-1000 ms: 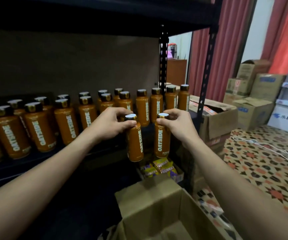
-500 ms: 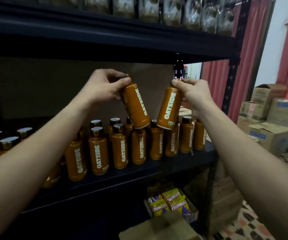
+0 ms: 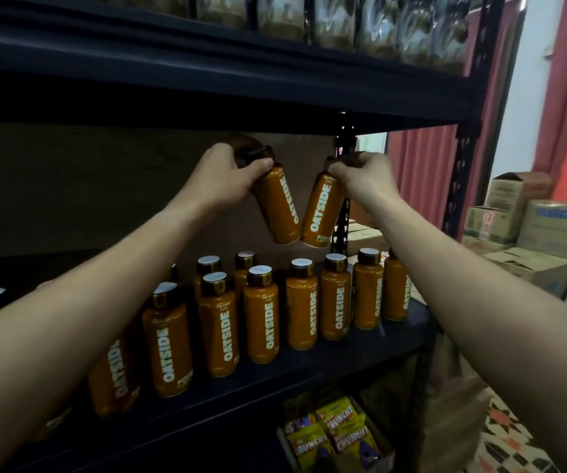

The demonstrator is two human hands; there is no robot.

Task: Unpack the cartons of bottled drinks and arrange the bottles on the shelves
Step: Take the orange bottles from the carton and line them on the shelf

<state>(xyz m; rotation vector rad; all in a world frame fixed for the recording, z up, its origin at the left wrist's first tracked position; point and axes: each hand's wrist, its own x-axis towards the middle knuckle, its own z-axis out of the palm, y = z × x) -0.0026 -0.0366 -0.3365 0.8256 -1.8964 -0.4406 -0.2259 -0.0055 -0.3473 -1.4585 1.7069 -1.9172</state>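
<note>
Bottles (image 3: 277,204) aloft in both hands (image 3: 224,175)

Left hand (image 3: 222,175) and right hand (image 3: 365,180) have raised their bottles (image 3: 280,208) over the standing row (image 3: 301,302), bases now touching.

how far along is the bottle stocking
Done: rows of bottles stand on the shelf. In hand: the left hand grips the left bottle, the right hand the right bottle, both tilted above the rows. Left: setting those two down; cartons at right, contents unseen.

Head camera faces forward, close to the shelf (image 3: 275,377), slightly upward.
</note>
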